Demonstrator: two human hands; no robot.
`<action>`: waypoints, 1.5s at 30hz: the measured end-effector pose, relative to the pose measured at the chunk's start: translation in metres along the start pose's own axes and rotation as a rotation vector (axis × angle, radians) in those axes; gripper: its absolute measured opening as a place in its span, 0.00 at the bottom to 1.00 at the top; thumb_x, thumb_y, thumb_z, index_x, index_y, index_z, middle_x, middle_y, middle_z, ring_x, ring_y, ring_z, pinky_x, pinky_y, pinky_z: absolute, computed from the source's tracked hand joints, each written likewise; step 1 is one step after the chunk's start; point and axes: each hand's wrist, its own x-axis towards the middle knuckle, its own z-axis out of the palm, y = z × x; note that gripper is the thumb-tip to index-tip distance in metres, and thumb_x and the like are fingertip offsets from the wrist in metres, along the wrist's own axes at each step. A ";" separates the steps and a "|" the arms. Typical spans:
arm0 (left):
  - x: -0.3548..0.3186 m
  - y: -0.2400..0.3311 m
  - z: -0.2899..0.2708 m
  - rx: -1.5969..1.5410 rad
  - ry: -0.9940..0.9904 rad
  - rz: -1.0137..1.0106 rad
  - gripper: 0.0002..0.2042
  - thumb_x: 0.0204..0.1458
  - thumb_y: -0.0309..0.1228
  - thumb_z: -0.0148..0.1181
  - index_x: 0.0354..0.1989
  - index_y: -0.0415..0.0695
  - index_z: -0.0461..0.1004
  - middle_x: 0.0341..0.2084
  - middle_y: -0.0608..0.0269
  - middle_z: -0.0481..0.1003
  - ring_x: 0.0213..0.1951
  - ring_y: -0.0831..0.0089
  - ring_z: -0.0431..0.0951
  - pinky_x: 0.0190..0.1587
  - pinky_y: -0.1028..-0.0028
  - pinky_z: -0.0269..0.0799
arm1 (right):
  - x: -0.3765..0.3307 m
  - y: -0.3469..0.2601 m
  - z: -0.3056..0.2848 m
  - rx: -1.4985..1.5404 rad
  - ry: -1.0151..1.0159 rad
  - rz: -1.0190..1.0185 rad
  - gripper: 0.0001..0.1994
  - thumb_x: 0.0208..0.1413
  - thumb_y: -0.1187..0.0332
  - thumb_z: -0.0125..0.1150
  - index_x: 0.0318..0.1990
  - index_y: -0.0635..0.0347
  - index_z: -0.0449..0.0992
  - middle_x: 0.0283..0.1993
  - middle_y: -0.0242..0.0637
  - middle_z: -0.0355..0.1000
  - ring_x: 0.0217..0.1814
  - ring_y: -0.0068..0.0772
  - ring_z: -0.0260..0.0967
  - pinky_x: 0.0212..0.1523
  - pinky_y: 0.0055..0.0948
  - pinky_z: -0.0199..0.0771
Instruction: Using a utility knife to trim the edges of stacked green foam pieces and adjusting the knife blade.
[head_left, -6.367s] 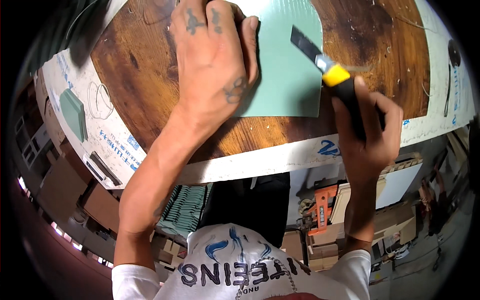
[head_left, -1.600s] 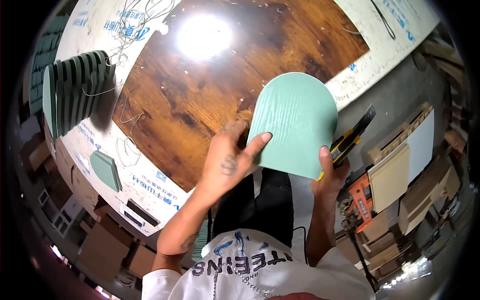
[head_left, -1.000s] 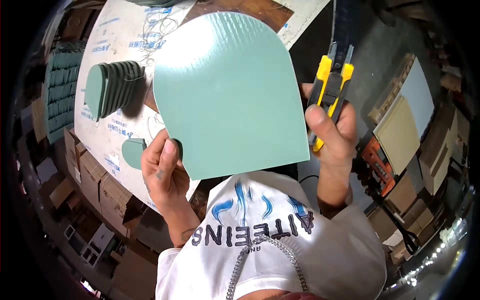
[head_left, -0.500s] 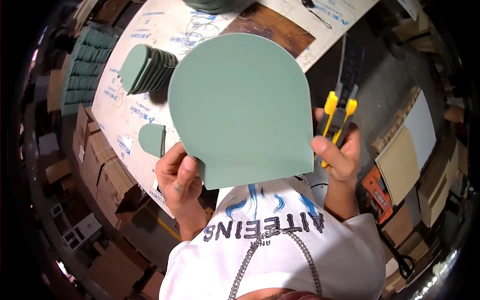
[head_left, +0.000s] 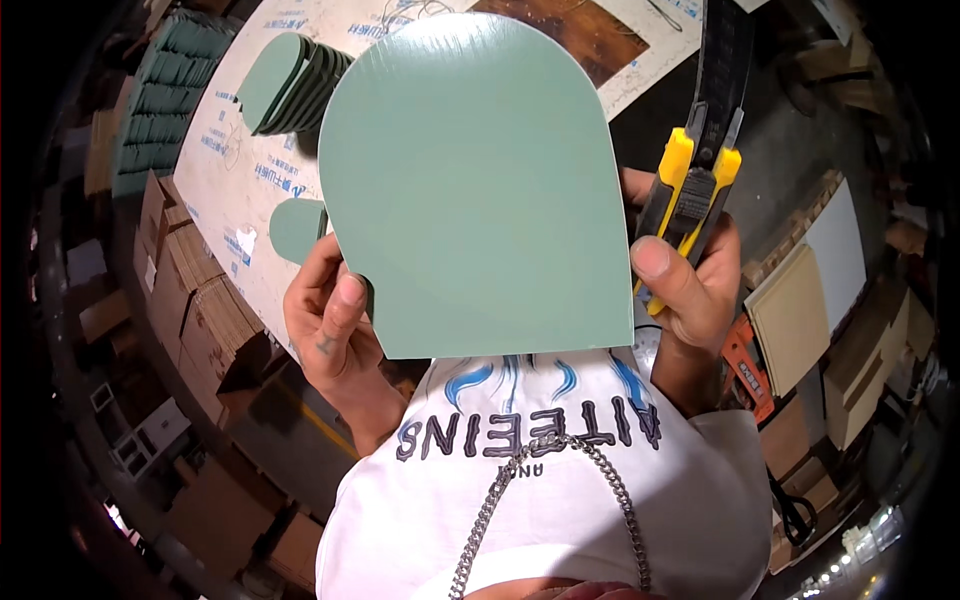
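A pale green panel (head_left: 475, 190), round at the top and straight along its bottom edge, is held up in front of my chest. My left hand (head_left: 335, 310) pinches its lower left edge, thumb on the face. At its lower right edge, my right hand (head_left: 690, 275) is closed around a yellow and black utility knife (head_left: 690, 190). The knife's long blade section points up and away, and my right thumb lies close to the panel's edge. Whether those fingers also grip the panel, I cannot tell.
A white table (head_left: 220, 150) with blue print lies beyond the panel. It carries a stack of green rounded pieces (head_left: 285, 85), a small green piece (head_left: 297, 230) and a brown board (head_left: 570, 40). Cardboard (head_left: 205, 290) stands at left; pale boards (head_left: 790, 310) lean at right.
The panel has come nearer and tilted, and now catches a bright glare at its top. Both hands moved with it, the knife rising slightly. Both grips look the same.
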 end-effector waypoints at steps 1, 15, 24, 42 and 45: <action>0.000 0.001 -0.003 0.022 0.008 -0.002 0.24 0.55 0.31 0.61 0.53 0.22 0.68 0.40 0.52 0.77 0.37 0.75 0.78 0.42 0.81 0.70 | 0.000 0.000 0.001 -0.005 0.001 -0.015 0.22 0.53 0.67 0.68 0.54 0.70 0.75 0.42 0.40 0.78 0.42 0.23 0.75 0.47 0.23 0.73; -0.009 0.020 0.018 -0.141 -0.165 -0.131 0.21 0.61 0.38 0.57 0.52 0.29 0.71 0.41 0.51 0.78 0.38 0.74 0.80 0.39 0.75 0.78 | -0.006 0.031 -0.017 0.025 0.088 -0.040 0.24 0.59 0.66 0.59 0.59 0.73 0.64 0.44 0.43 0.74 0.42 0.28 0.75 0.47 0.26 0.78; 0.059 -0.090 0.017 -0.166 -0.317 0.011 0.18 0.62 0.35 0.56 0.55 0.37 0.70 0.50 0.53 0.75 0.49 0.69 0.76 0.51 0.71 0.74 | -0.004 0.048 0.000 0.330 0.022 0.215 0.22 0.56 0.69 0.63 0.55 0.72 0.68 0.42 0.39 0.74 0.37 0.27 0.75 0.41 0.24 0.78; 0.064 -0.008 0.027 -0.282 -0.123 -0.071 0.15 0.62 0.35 0.58 0.47 0.34 0.74 0.33 0.61 0.79 0.30 0.80 0.79 0.32 0.82 0.76 | 0.001 0.032 -0.005 0.260 0.058 -0.020 0.24 0.57 0.64 0.68 0.54 0.72 0.70 0.45 0.45 0.76 0.42 0.31 0.77 0.45 0.30 0.78; 0.057 0.006 0.024 -0.258 -0.117 -0.031 0.18 0.64 0.34 0.52 0.55 0.32 0.73 0.35 0.61 0.80 0.30 0.80 0.80 0.33 0.83 0.75 | 0.003 0.028 0.012 0.204 0.085 -0.006 0.21 0.54 0.70 0.69 0.52 0.73 0.73 0.40 0.43 0.78 0.37 0.28 0.77 0.42 0.26 0.78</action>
